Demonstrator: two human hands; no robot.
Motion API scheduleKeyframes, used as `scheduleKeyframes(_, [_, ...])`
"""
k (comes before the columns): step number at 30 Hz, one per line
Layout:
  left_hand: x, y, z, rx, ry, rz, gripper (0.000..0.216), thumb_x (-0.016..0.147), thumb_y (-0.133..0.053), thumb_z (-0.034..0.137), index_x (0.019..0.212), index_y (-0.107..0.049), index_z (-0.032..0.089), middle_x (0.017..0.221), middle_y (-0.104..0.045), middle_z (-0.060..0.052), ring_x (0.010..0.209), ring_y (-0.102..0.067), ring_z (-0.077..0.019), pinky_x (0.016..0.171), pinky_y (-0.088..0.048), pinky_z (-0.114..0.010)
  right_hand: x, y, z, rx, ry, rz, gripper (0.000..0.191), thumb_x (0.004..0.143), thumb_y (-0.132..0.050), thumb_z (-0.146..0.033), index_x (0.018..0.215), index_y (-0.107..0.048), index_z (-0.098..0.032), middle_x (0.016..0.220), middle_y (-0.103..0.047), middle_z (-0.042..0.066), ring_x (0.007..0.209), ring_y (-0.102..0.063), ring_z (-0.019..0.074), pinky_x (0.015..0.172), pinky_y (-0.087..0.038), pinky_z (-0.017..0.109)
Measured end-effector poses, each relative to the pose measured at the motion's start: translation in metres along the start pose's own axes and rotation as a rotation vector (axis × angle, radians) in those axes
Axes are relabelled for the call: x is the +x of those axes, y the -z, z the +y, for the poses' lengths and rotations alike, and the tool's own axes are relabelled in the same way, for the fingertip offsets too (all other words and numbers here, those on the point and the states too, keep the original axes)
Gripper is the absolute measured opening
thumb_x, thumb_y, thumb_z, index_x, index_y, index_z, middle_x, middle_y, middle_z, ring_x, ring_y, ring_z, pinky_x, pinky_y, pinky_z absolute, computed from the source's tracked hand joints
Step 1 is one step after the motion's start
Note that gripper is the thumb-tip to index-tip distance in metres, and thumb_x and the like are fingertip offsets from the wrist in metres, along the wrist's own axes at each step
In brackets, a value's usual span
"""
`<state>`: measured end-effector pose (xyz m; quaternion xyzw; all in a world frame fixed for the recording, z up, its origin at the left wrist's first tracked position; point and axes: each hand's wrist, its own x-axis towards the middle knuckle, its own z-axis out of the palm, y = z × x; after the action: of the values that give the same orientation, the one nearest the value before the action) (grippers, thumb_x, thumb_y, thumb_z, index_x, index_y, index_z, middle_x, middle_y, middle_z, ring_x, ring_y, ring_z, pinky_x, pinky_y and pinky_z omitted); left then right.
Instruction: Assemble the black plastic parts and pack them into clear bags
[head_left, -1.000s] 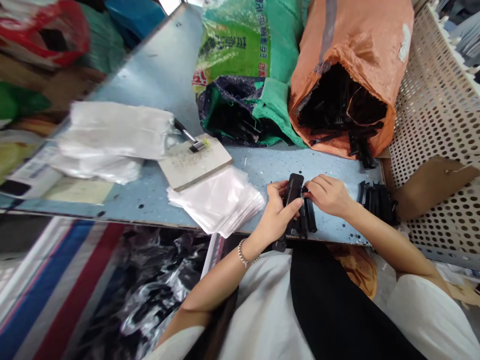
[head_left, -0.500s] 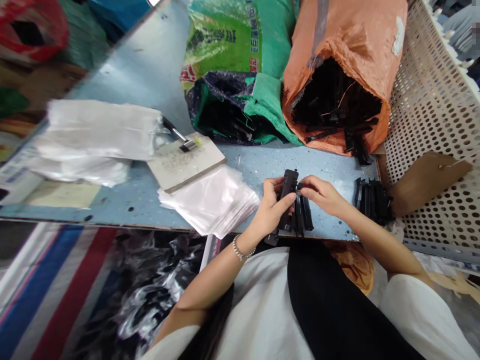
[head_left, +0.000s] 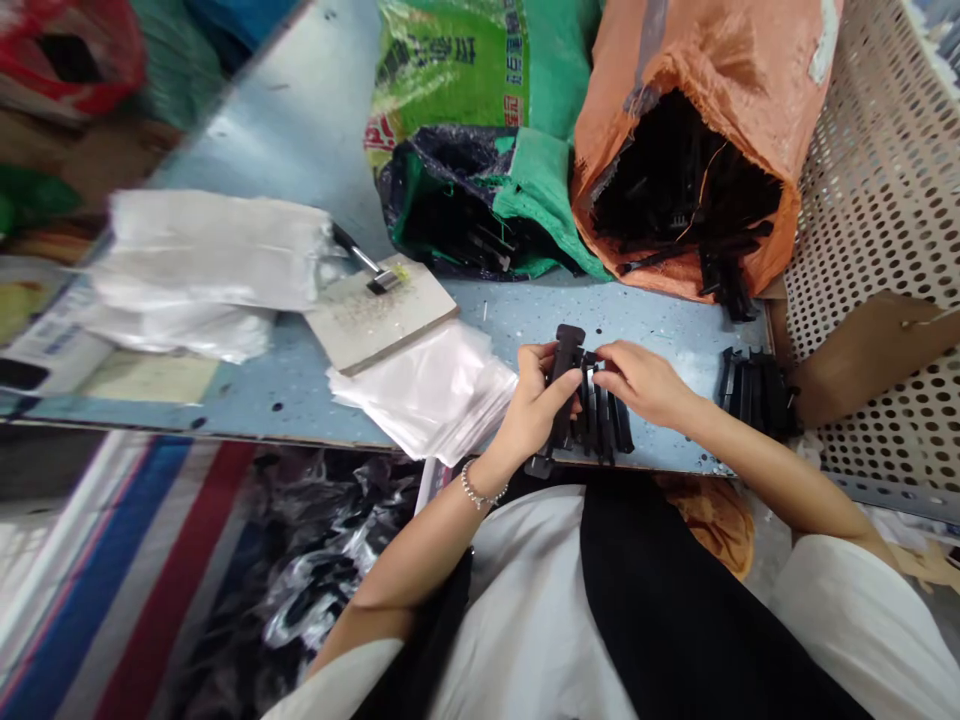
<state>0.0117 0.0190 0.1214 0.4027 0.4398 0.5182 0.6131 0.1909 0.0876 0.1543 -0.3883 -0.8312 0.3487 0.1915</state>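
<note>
My left hand (head_left: 534, 410) is wrapped round a long black plastic part (head_left: 564, 362) that stands tilted over the near edge of the blue table (head_left: 300, 370). My right hand (head_left: 643, 382) pinches the upper end of that part, fingers pressed together. Under both hands lie a few more black plastic parts (head_left: 609, 428) side by side. A stack of clear plastic bags (head_left: 427, 390) sits just left of my left hand.
An orange sack (head_left: 705, 120) and a green sack (head_left: 487, 200), both with black parts inside, lie at the back. More black parts (head_left: 757, 390) are piled at the right beside a perforated white basket (head_left: 877, 200). A grey board (head_left: 382, 315) with a brush and white bags (head_left: 210, 260) lie left.
The view has shifted slightly. Both hands stay on the black part, and the right fingers have worked along its upper end.
</note>
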Motion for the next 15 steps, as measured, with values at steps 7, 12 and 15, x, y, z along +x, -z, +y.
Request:
scheduleKeyframes(7, [-0.014,0.002,0.008,-0.002,0.007,-0.040,0.051,0.090,-0.070,0.055,0.117,-0.039,0.024,0.085,-0.061,0.002,0.058,-0.062,-0.0111,0.052,-0.054,-0.026,0.001,0.012,-0.004,-0.187,0.064,-0.014,0.053,0.109,-0.026,-0.054,0.088,-0.061,-0.020,0.074,-0.064,0.004,0.069,-0.058,0.0176,0.067,-0.044,0.029])
scheduleKeyframes(12, [-0.019,0.009,0.011,-0.083,0.084,-0.051,0.052,0.089,-0.071,0.056,0.115,-0.039,0.025,0.086,-0.060,0.003,0.054,-0.062,-0.0114,0.050,-0.054,-0.027,0.002,0.007,-0.015,-0.260,0.156,-0.033,0.046,0.098,-0.055,-0.061,0.081,-0.064,-0.019,0.077,-0.066,0.008,0.077,-0.060,0.0212,0.067,-0.048,0.031])
scheduleKeyframes(15, [-0.021,0.011,0.010,-0.025,0.023,-0.018,0.051,0.089,-0.071,0.055,0.116,-0.040,0.024,0.091,-0.061,0.001,0.057,-0.062,-0.0107,0.051,-0.054,-0.027,0.003,-0.008,-0.021,0.139,-0.053,-0.093,0.056,0.102,-0.045,-0.062,0.068,-0.061,-0.020,0.056,-0.054,-0.002,0.054,-0.050,0.0140,0.048,-0.044,0.024])
